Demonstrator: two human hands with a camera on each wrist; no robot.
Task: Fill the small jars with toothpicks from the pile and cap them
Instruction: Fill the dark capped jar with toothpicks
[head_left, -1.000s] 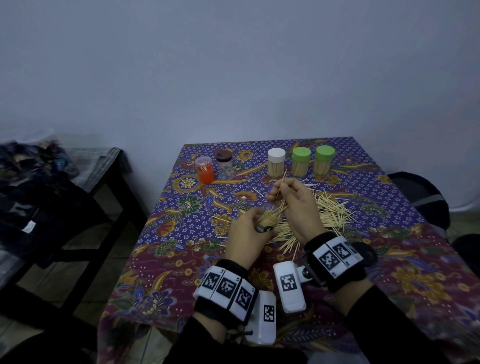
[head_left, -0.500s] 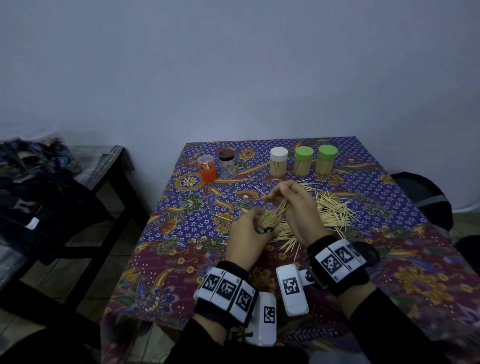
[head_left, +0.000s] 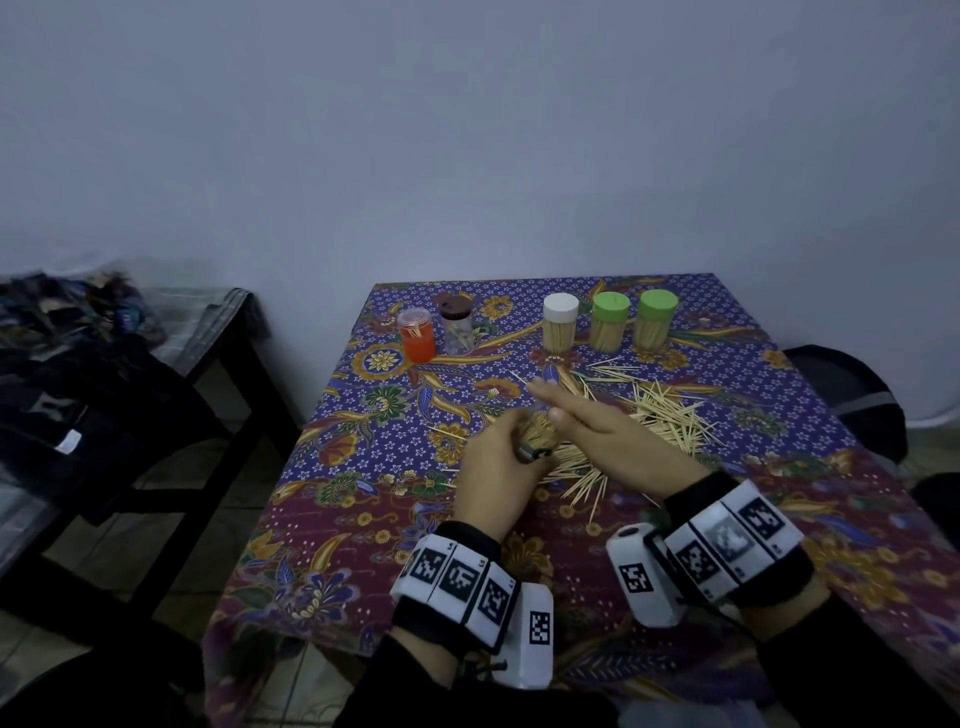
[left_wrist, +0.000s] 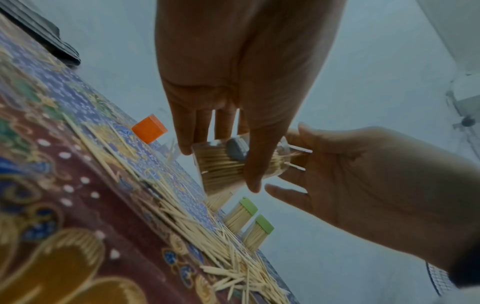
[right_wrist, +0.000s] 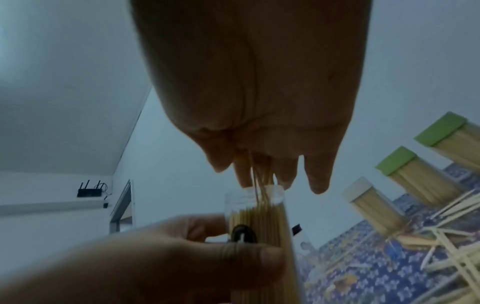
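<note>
Few toothpicks (right_wrist: 259, 181) remain pinched in my right hand (head_left: 597, 426), tips entering the jar (right_wrist: 255, 209) gripped by my left hand (head_left: 498, 457) at mid-frame. I should keep the jar tilted and release only once they slide among the packed ones.

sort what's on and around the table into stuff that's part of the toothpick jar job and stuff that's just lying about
Part of the job:
- clear jar, gripped by the left hand
- right hand, feeding toothpicks into it
- loose toothpick pile
- capped full jars: white-capped, two green-capped
- orange jar and brown-lidded jar

Just lying about:
- side table with dark clothes
- router on the wall
</note>
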